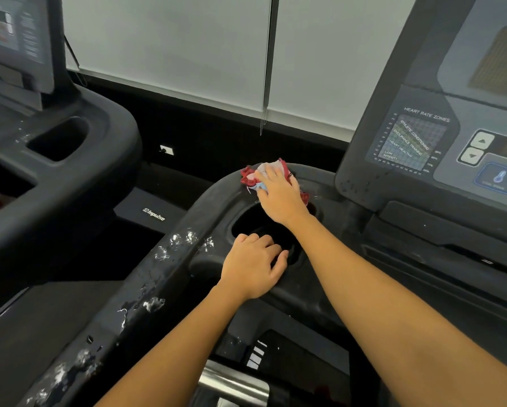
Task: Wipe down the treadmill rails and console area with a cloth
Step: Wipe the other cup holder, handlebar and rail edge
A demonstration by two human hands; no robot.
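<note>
- The right hand (278, 190) is out at the far curved corner of the black moulded-plastic console surround (217, 198), sitting on top of a scrunched-up red, white and pale-blue cloth (251, 176). The fingers look laid fairly flat over it, pressing down rather than pinching. Makes sense imo, since a flat palm spreads the rag and puts weight into the wipe.
- The cloth is bunched, not folded, and its edges poke out on both sides of the hand. It's right at the top edge of the dark oval cup-holder pocket (246, 223), just left of the grey console panel with the "heart rate zones" chart (413, 139).
- The left hand (252, 267) holds nothing. It rests on the near rim of that same pocket with its fingers loosely bent. My guess is it's just propping the person up while they lean forward.
- The long black side rail (146, 292) running toward the camera is covered in white flaky splotches (184, 237), so that part looks untouched. I'd call the job early-ish, on the console corner with the rails left to do.
- There are tiny specks or droplets on the panel's lower-left corner (356, 186), maybe spray, but I can't tell.
- Another black treadmill (70, 177) sits well off to the left, and there are white roller blinds (173, 42) behind.
</note>
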